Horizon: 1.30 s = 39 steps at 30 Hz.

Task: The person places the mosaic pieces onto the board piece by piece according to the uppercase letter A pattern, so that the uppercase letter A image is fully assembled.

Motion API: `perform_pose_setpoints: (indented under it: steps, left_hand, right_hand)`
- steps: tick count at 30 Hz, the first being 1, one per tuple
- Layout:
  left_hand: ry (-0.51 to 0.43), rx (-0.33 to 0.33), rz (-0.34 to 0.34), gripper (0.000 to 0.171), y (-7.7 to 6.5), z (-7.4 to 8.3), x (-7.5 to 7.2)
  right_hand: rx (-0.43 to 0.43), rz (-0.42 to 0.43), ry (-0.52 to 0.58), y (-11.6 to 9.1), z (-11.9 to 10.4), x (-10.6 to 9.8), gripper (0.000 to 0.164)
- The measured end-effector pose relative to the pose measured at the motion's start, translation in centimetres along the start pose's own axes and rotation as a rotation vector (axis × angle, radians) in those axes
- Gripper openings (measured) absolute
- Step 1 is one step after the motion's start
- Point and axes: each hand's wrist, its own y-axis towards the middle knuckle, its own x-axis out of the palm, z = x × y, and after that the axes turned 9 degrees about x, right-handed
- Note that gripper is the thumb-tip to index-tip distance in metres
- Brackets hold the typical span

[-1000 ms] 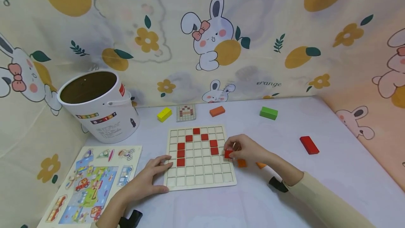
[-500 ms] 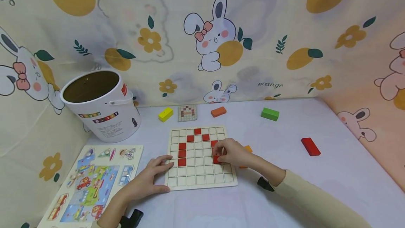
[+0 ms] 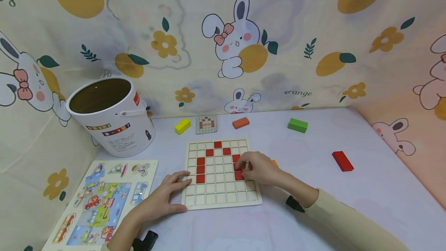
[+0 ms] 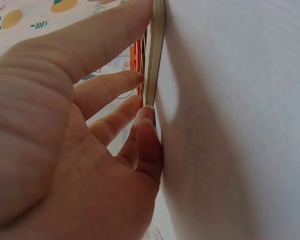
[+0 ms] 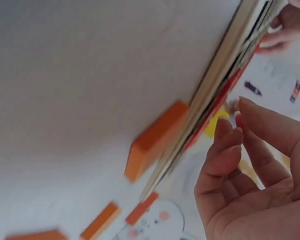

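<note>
The cream grid board (image 3: 223, 197) lies flat, with several red square tiles (image 3: 200, 169) set in its cells in an arch-like pattern. My left hand (image 3: 162, 195) rests at its left side, fingers on the left edge and thumb near the front corner. In the left wrist view, the thumb and fingertips touch the board's edge (image 4: 155, 55). Over the board's right side hovers my right hand (image 3: 259, 168), its fingertips close to a red tile (image 3: 238, 175) lying in a cell. The right wrist view shows the fingers (image 5: 225, 157) loosely bent, with no tile visible between them.
Orange blocks (image 5: 157, 140) lie beside the board, mostly hidden behind my right hand in the head view. Farther off are a yellow block (image 3: 182, 126), a pattern card (image 3: 206, 124), an orange block (image 3: 241, 122), a green block (image 3: 297, 125), a red block (image 3: 343, 161), a white bucket (image 3: 118, 134) and a picture board (image 3: 101, 200).
My right hand carried a red tile leftward from beyond the board's right edge onto the right column of tiles, then shifted slightly away. The left hand stayed in place.
</note>
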Motion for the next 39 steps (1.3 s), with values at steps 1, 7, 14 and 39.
perform_pose_setpoints:
  steps: [1,7,14,39]
  left_hand:
    - [0.001,-0.001,0.000,0.077,0.0,0.0,0.0]
    - [0.004,0.005,0.002,0.077,0.1,0.2,0.0]
    - [-0.004,-0.001,0.001,0.079,0.0,0.1,0.1]
    - [0.000,-0.034,-0.004,0.079,0.0,0.0,0.0]
  right_hand:
    - [-0.003,0.011,0.010,-0.2,0.2,-0.3,0.018]
    - [0.025,0.086,0.079,-2.2,3.1,-3.6,0.015]
    - [0.066,-0.069,0.126,-6.3,7.1,-6.2,0.027]
    - [-0.023,-0.097,0.039,-4.7,6.5,-5.7,0.019]
